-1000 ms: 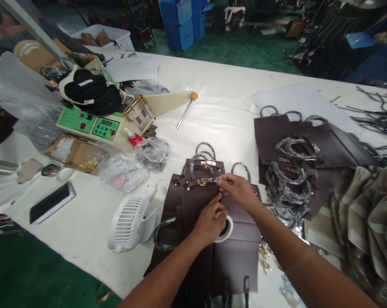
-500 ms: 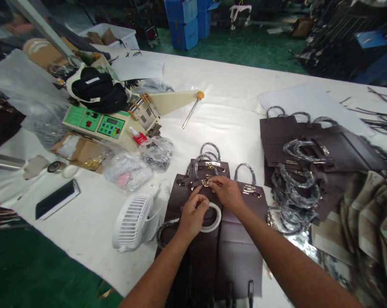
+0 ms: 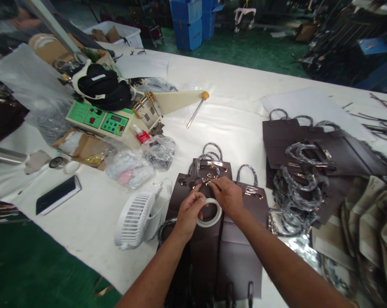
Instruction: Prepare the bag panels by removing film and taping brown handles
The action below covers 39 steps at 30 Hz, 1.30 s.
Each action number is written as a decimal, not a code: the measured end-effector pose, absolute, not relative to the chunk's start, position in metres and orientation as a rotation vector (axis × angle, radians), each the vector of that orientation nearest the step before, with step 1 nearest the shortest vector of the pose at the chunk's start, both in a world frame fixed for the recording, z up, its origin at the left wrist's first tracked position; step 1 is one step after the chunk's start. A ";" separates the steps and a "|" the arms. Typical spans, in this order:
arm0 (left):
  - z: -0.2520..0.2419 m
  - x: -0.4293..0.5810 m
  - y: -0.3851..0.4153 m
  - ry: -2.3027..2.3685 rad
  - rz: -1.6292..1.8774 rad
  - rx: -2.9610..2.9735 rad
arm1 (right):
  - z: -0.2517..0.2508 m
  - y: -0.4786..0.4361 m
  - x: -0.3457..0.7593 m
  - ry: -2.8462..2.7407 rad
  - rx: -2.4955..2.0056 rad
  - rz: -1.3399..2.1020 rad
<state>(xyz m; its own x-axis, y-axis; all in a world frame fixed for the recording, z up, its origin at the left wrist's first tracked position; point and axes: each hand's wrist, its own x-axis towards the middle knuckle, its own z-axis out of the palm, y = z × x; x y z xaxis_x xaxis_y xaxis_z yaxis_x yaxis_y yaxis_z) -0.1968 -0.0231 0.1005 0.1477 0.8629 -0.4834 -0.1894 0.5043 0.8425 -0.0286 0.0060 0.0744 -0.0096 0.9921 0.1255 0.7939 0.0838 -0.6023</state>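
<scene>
Tape roll (image 3: 209, 212), light and stiff, sits pinched by its rim in the left hand (image 3: 190, 210), while the right hand (image 3: 227, 194) just beyond it closes fingertips on the small, slippery gold clasp (image 3: 209, 179).

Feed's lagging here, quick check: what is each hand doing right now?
Left hand: closed on the roll of tape.
Right hand: fingertips pinched at the gold clasp of the brown bag; grip unclear.

A single head-worn camera looks forward and steeply down from the near edge of the white worktop (image 3: 232, 115), close above the person's forearms, with green floor (image 3: 245, 51) beyond its far edge.
</scene>
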 end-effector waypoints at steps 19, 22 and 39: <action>0.130 -0.251 -0.062 1.415 0.689 0.765 | 0.081 -0.025 0.016 -1.556 -1.928 0.291; 0.130 -0.247 -0.055 1.392 0.662 0.813 | 0.072 -0.028 0.076 -1.463 -2.198 0.288; 0.141 -0.213 -0.066 1.245 0.618 0.827 | 0.086 0.046 0.016 -1.482 -2.173 0.714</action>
